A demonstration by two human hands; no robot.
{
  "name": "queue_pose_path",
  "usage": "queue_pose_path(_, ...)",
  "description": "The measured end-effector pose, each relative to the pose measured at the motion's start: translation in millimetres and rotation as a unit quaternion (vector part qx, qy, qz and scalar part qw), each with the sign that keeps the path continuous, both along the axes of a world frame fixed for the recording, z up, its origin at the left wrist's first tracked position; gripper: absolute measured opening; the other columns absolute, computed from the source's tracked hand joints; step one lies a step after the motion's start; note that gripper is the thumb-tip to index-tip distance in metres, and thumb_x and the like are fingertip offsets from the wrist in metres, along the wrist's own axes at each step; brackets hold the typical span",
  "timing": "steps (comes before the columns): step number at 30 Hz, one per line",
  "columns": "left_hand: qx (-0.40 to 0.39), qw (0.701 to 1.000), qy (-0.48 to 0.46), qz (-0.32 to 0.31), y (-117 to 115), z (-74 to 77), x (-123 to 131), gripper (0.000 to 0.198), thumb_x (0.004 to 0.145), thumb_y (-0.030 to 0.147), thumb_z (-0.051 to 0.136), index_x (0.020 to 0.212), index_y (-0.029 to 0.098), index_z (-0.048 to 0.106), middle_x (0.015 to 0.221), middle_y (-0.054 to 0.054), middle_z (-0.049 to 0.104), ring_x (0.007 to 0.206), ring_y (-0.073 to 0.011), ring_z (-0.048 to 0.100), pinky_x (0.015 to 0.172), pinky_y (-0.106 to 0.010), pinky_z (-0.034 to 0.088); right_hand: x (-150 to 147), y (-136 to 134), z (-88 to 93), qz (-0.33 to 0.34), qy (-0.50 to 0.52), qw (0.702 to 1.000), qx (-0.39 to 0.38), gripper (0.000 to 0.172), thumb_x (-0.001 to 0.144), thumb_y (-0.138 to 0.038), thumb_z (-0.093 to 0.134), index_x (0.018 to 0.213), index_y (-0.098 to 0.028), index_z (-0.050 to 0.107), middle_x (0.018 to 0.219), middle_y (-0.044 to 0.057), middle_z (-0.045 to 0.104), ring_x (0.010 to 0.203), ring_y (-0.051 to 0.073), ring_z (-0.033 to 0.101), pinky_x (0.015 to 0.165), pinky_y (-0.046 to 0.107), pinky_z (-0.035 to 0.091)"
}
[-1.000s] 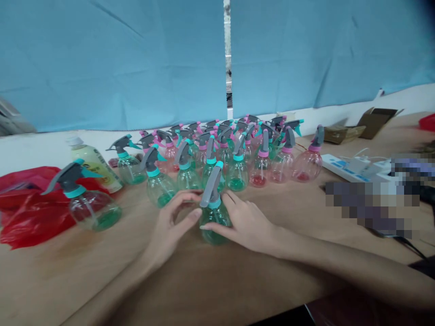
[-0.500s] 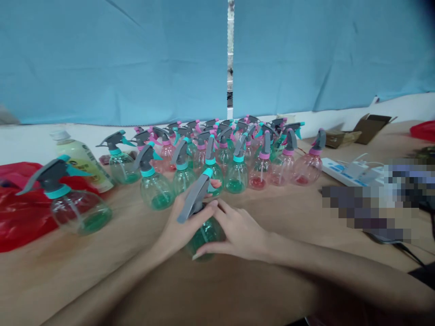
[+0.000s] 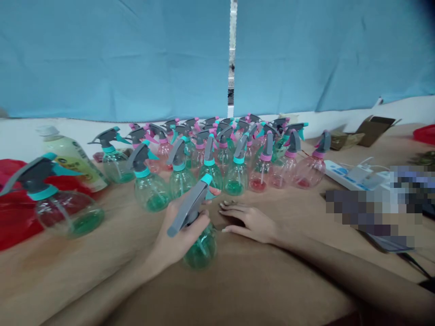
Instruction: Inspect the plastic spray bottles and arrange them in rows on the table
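Note:
My left hand (image 3: 181,233) is closed round the neck of a green spray bottle (image 3: 200,249) with a grey trigger head, and the bottle leans toward me above the wooden table (image 3: 258,290). Just to its right, my right hand (image 3: 248,219) lies on the table with the fingers stretched out and nothing in it. Behind both hands stands a cluster of several green and pink spray bottles (image 3: 217,154).
A lone spray bottle (image 3: 61,208) stands at the left in front of a red plastic bag (image 3: 13,217). A pale drink bottle (image 3: 70,156) leans behind it. A white power strip (image 3: 353,176) and a brown cardboard box (image 3: 374,129) lie at the right. Blue sheeting hangs behind.
My left hand took the green bottle by the neck, drew it toward me and tilted it. My right hand let go of the bottle and now rests flat on the table.

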State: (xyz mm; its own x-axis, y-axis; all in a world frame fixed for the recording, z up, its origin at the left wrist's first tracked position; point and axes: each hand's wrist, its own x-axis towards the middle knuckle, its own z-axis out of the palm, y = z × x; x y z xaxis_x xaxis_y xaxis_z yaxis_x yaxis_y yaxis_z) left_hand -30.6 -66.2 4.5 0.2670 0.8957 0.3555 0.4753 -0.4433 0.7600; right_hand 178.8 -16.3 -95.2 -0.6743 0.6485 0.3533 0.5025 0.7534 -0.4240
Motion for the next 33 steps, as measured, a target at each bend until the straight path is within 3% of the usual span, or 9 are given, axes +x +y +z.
queue_pose_path(8,0.029,1.0,0.01,-0.004,-0.4,0.7,-3.3,0.03,0.078,0.021,0.046,0.104,0.027,0.061,0.058,0.005,0.05,0.051,-0.0135,0.045,0.052,-0.025,0.039,-1.6,-1.0,-2.7,-0.006,-0.009,1.0,0.011,0.053,0.088,-0.051,0.045,0.13,-0.018,0.049,0.134,0.008,0.051,0.127,0.021,0.043,0.108,0.041,0.034)
queue_pose_path(21,0.007,0.999,-0.035,-0.022,3.3,-7.2,-7.4,0.008,0.08,0.021,0.05,0.083,0.022,0.056,0.067,0.003,0.058,0.061,-0.0139,0.054,0.059,-0.027,0.041,-0.8,-1.8,-5.5,-0.011,-0.021,1.0,0.003,0.052,0.09,-0.048,0.044,0.133,-0.018,0.046,0.136,0.007,0.049,0.13,0.02,0.039,0.11,0.04,0.032)
queue_pose_path(25,0.006,0.999,-0.029,-0.015,5.3,-2.4,-6.0,0.017,0.078,0.021,0.051,0.091,0.024,0.06,0.074,0.002,0.062,0.063,-0.0148,0.056,0.061,-0.028,0.045,-0.6,-2.0,-5.8,-0.01,-0.015,1.0,-0.003,0.052,0.09,-0.048,0.044,0.134,-0.02,0.045,0.137,0.006,0.048,0.13,0.02,0.039,0.11,0.041,0.031)
queue_pose_path(29,-0.001,0.997,-0.076,0.002,7.9,-1.9,-3.2,0.03,0.076,0.019,0.052,0.104,0.028,0.062,0.098,0.0,0.066,0.091,-0.018,0.062,0.08,-0.029,0.049,-0.4,-1.6,-7.0,-0.011,-0.015,1.0,-0.001,0.052,0.09,-0.048,0.043,0.134,-0.021,0.044,0.137,0.006,0.047,0.13,0.02,0.038,0.11,0.042,0.031)
queue_pose_path(33,-0.022,0.998,-0.064,0.0,6.4,-6.5,-1.6,0.037,0.079,0.02,0.054,0.115,0.027,0.058,0.086,0.001,0.066,0.081,-0.0164,0.063,0.077,-0.028,0.05,-0.5,-2.9,-5.2,-0.014,-0.027,1.0,-0.001,0.052,0.091,-0.047,0.042,0.135,-0.019,0.044,0.138,0.006,0.046,0.131,0.02,0.037,0.11,0.041,0.03)
